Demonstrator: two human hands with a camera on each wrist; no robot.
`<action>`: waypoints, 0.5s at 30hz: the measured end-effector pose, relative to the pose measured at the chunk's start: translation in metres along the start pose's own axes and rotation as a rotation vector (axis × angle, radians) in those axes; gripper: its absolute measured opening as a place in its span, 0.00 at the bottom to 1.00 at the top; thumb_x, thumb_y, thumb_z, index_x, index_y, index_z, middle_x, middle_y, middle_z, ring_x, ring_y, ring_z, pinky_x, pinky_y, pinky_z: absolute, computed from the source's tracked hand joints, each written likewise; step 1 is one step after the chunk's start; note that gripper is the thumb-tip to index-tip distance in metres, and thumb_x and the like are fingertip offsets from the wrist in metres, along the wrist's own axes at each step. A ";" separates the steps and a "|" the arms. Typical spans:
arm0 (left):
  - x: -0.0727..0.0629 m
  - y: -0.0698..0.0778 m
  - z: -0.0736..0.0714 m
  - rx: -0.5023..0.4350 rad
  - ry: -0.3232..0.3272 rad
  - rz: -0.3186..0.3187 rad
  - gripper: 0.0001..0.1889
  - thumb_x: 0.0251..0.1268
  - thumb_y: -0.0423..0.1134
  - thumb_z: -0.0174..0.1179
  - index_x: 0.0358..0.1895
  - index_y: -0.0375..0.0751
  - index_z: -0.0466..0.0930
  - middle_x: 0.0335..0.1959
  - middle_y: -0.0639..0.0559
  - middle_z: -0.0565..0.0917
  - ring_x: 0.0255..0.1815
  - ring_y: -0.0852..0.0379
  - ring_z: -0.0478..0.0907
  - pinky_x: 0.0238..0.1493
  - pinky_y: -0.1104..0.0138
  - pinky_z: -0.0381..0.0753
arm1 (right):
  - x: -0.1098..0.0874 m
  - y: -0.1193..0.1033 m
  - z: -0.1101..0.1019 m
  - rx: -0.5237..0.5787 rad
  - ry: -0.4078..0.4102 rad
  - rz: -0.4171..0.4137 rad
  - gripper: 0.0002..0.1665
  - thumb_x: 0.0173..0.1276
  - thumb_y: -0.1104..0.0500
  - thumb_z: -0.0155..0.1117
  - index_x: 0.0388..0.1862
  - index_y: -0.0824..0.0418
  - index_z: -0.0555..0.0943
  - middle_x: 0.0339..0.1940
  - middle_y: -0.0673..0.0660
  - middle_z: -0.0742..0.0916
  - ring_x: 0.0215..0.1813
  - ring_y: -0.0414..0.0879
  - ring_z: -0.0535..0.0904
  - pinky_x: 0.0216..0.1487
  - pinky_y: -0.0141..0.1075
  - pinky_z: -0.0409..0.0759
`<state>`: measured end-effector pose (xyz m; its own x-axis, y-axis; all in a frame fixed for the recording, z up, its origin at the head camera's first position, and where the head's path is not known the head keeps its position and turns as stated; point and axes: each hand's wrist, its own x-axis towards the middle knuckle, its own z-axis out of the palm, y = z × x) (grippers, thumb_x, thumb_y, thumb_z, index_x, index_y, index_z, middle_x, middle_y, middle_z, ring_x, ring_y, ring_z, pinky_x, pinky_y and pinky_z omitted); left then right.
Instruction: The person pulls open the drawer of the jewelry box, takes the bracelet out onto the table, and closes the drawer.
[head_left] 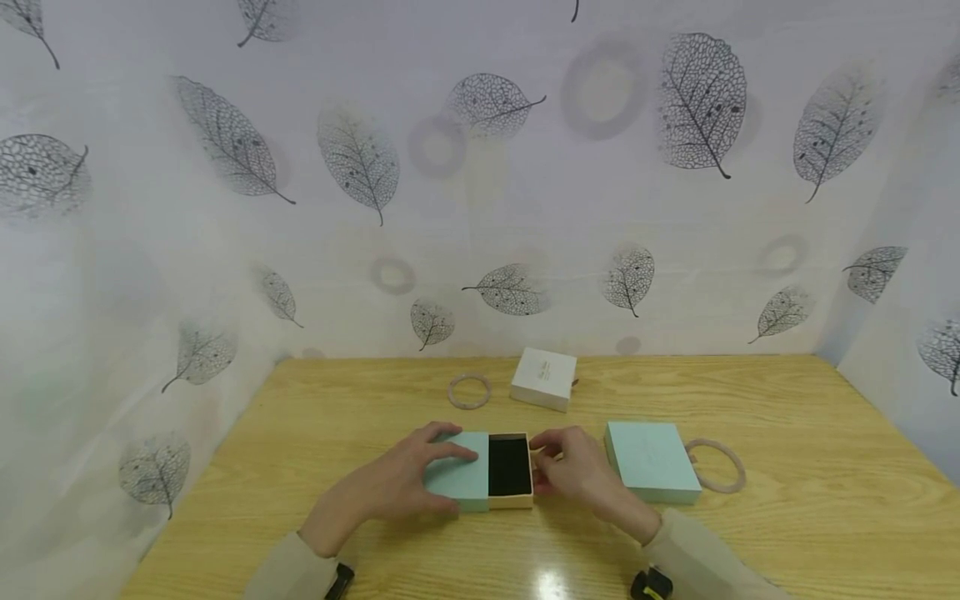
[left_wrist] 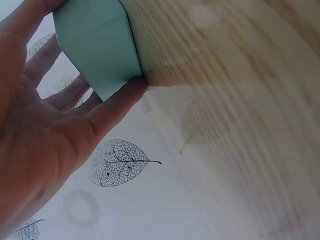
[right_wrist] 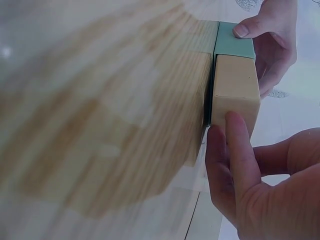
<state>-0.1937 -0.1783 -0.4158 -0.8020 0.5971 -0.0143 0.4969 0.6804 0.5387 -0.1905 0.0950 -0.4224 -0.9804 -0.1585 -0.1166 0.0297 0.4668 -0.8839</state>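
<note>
A mint-green sleeve (head_left: 471, 471) lies on the table with a tan drawer (head_left: 511, 502) partly out of its right end. The drawer shows a black lining (head_left: 510, 465). My left hand (head_left: 408, 472) grips the sleeve from the left, thumb on the near side and fingers over the top and far side; in the left wrist view, the thumb and fingers span the mint sleeve (left_wrist: 97, 47). At the drawer's outer end is my right hand (head_left: 573, 467). In the right wrist view, its fairly straight fingers (right_wrist: 242, 155) touch the tan end face (right_wrist: 235, 107). Any pull tab there is hidden.
Right of my right hand sits a second mint-green box (head_left: 652, 462), beside a pale pink bangle (head_left: 737, 467). Farther back are a white box (head_left: 543, 379) with a small brown tab and another bangle (head_left: 469, 407). Leaf-patterned cloth (head_left: 510, 208) hangs behind the wooden table (head_left: 337, 400).
</note>
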 end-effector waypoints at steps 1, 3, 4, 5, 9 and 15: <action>0.000 0.000 0.000 0.000 0.000 0.000 0.31 0.55 0.51 0.76 0.65 0.61 0.80 0.76 0.44 0.67 0.74 0.40 0.67 0.70 0.40 0.73 | 0.000 0.000 0.000 -0.001 -0.002 0.001 0.12 0.71 0.72 0.59 0.50 0.69 0.85 0.31 0.57 0.87 0.27 0.44 0.85 0.28 0.36 0.87; 0.000 0.000 0.000 0.000 -0.001 0.002 0.31 0.55 0.51 0.76 0.65 0.61 0.80 0.76 0.44 0.67 0.74 0.40 0.67 0.70 0.40 0.72 | 0.000 0.000 0.000 -0.002 -0.006 0.001 0.12 0.71 0.72 0.58 0.50 0.70 0.84 0.32 0.57 0.87 0.27 0.44 0.85 0.28 0.36 0.87; 0.000 0.001 0.000 0.001 -0.001 0.002 0.31 0.55 0.51 0.76 0.65 0.61 0.80 0.76 0.44 0.67 0.74 0.40 0.67 0.70 0.40 0.73 | 0.000 0.000 0.000 -0.002 -0.009 0.001 0.12 0.71 0.72 0.58 0.50 0.70 0.84 0.32 0.58 0.87 0.27 0.44 0.85 0.28 0.36 0.87; 0.000 0.001 0.000 0.001 -0.001 0.003 0.31 0.55 0.51 0.76 0.65 0.61 0.80 0.76 0.44 0.67 0.74 0.40 0.67 0.70 0.40 0.73 | 0.000 0.000 0.000 -0.001 -0.012 0.001 0.12 0.71 0.72 0.58 0.50 0.70 0.84 0.32 0.58 0.87 0.28 0.44 0.85 0.28 0.36 0.87; 0.000 0.001 0.000 0.003 0.000 0.005 0.31 0.55 0.51 0.76 0.65 0.61 0.79 0.76 0.44 0.67 0.74 0.40 0.67 0.70 0.40 0.73 | 0.000 0.000 0.000 0.008 -0.018 0.002 0.13 0.72 0.72 0.58 0.51 0.70 0.84 0.33 0.58 0.87 0.28 0.44 0.85 0.29 0.36 0.87; 0.000 0.001 0.000 0.004 0.000 -0.001 0.31 0.55 0.51 0.76 0.65 0.61 0.79 0.76 0.45 0.67 0.74 0.40 0.66 0.70 0.40 0.72 | 0.000 -0.001 0.001 0.014 -0.019 0.012 0.13 0.72 0.72 0.57 0.51 0.70 0.83 0.33 0.58 0.87 0.29 0.44 0.85 0.29 0.37 0.87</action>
<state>-0.1936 -0.1779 -0.4150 -0.8025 0.5965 -0.0147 0.4974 0.6824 0.5357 -0.1908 0.0940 -0.4219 -0.9761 -0.1697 -0.1356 0.0441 0.4565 -0.8886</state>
